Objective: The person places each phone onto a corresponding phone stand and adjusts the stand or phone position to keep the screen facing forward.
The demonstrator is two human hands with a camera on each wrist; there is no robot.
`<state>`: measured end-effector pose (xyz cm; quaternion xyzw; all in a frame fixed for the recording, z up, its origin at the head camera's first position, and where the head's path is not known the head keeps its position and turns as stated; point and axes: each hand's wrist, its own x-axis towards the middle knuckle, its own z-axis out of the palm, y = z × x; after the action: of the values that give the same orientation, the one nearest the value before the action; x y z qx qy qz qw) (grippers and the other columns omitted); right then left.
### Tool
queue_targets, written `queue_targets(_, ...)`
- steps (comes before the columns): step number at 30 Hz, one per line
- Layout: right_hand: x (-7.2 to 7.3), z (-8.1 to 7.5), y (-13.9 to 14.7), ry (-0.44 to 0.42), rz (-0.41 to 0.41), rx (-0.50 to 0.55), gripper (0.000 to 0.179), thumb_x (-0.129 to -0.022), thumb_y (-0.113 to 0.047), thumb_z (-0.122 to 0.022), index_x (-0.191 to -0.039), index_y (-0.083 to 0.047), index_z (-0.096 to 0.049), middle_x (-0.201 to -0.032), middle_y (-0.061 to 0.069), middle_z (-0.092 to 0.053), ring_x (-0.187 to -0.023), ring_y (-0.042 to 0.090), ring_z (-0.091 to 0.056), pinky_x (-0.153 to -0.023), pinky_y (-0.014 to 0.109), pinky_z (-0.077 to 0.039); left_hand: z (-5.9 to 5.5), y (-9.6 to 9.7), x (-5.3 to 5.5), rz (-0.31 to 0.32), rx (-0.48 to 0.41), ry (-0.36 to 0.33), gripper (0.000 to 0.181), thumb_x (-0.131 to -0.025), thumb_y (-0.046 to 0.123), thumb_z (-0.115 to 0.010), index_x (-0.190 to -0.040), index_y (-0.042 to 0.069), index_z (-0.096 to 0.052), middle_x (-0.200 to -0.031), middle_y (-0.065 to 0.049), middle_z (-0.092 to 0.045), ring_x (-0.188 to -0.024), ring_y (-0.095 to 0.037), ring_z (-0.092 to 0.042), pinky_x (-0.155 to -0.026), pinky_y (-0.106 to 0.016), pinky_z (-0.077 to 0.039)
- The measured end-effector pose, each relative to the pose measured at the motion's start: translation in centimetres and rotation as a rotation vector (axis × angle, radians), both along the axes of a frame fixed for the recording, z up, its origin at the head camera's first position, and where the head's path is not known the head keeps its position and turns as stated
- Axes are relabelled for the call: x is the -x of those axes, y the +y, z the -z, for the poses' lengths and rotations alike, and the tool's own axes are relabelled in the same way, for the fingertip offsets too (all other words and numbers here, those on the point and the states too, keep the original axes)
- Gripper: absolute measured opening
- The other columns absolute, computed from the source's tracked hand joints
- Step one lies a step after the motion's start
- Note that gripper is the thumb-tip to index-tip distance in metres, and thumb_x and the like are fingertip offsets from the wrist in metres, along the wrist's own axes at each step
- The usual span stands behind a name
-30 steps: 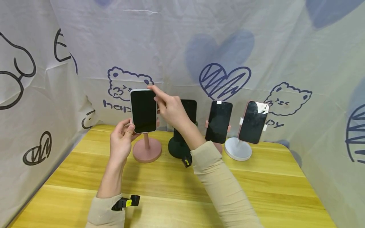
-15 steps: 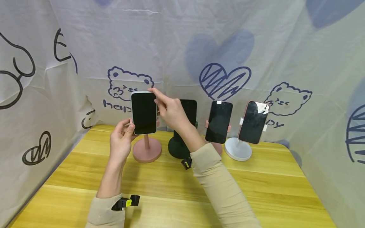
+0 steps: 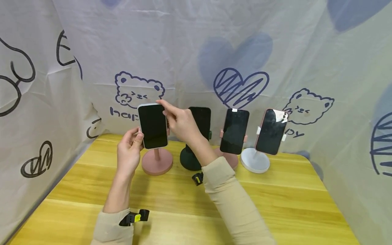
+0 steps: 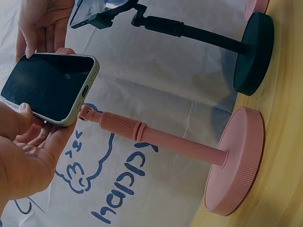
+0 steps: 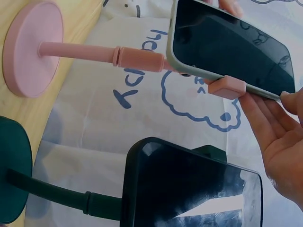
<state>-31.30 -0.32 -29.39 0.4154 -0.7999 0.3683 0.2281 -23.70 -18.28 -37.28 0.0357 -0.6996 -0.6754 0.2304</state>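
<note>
A smartphone point(image 3: 153, 126) with a dark screen and pale rim stands upright in the clamp of a pink phone stand point(image 3: 157, 162). My left hand point(image 3: 130, 149) holds its lower left edge, thumb at the front and fingers curled behind. At the upper right corner my right hand point(image 3: 183, 124) grips the phone, index finger along the top edge and thumb at the side. One pink clamp jaw shows against the phone's long edge in the right wrist view, close to the right fingers point(image 5: 265, 120). The phone's bottom edge, with its port, faces the left wrist camera, above the stand's ribbed collar point(image 4: 122, 126).
Right of this stand is a dark green stand point(image 3: 190, 160) bearing a phone point(image 3: 200, 119), partly behind the right forearm. Farther right, a phone point(image 3: 235, 131) sits in another pink stand and a pink-rimmed phone point(image 3: 271, 132) in a white stand point(image 3: 255, 160). A printed cloth hangs behind the wooden table point(image 3: 171, 217).
The phone has slid downward in the clamp, its lower edge now lower over the stand's post. My right hand has come down with it. The left hand stays in nearly the same place.
</note>
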Motion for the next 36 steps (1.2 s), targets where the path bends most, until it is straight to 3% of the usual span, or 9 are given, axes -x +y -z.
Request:
queue_targets(11,-0.3,0.1,0.4,-0.055,0.007,0.034,0.039,-0.108,-0.008,-0.056,-0.145,-0.014,-0.063,-0.062,0.004,-0.058,-0.049,0.013,-0.047,-0.049,0.024,-0.035,-0.4,0.1,-0.1,0.004,0.025,0.005,0.039,-0.109,0.015,-0.052,-0.143,-0.004,-0.057,-0.124,-0.02,-0.066,-0.098,-0.002,-0.065,-0.089,-0.015,-0.055)
queue_targets(19,-0.6,1.0,0.0,-0.071,0.007,0.058,0.04,-0.109,-0.011,-0.054,-0.149,-0.014,-0.059,-0.061,0.003,-0.054,-0.045,0.012,-0.044,-0.046,0.025,-0.035,0.0,-0.2,-0.2,0.02,0.086,-0.009,0.043,-0.11,0.02,-0.051,-0.147,-0.002,-0.053,-0.131,-0.022,-0.064,-0.104,-0.005,-0.062,-0.091,-0.013,-0.053)
queue_targets(27,-0.5,1.3,-0.2,-0.027,0.043,0.071,0.04,-0.109,-0.008,-0.053,-0.148,-0.015,-0.06,-0.061,0.004,-0.055,-0.042,0.014,-0.036,-0.047,0.024,-0.032,0.3,0.0,0.6,0.029,0.091,0.003,0.041,-0.11,0.018,-0.052,-0.145,-0.002,-0.053,-0.129,-0.025,-0.065,-0.103,-0.003,-0.062,-0.096,-0.018,-0.054)
queue_targets(36,-0.2,1.7,-0.3,-0.03,0.043,0.1,0.039,-0.109,-0.009,-0.054,-0.147,-0.013,-0.061,-0.063,0.004,-0.06,-0.043,0.012,-0.042,-0.046,0.024,-0.034,0.7,0.1,0.4,-0.077,0.23,0.026,0.042,-0.11,0.025,-0.052,-0.143,0.0,-0.057,-0.121,-0.025,-0.069,-0.095,-0.016,-0.059,-0.082,-0.018,-0.045)
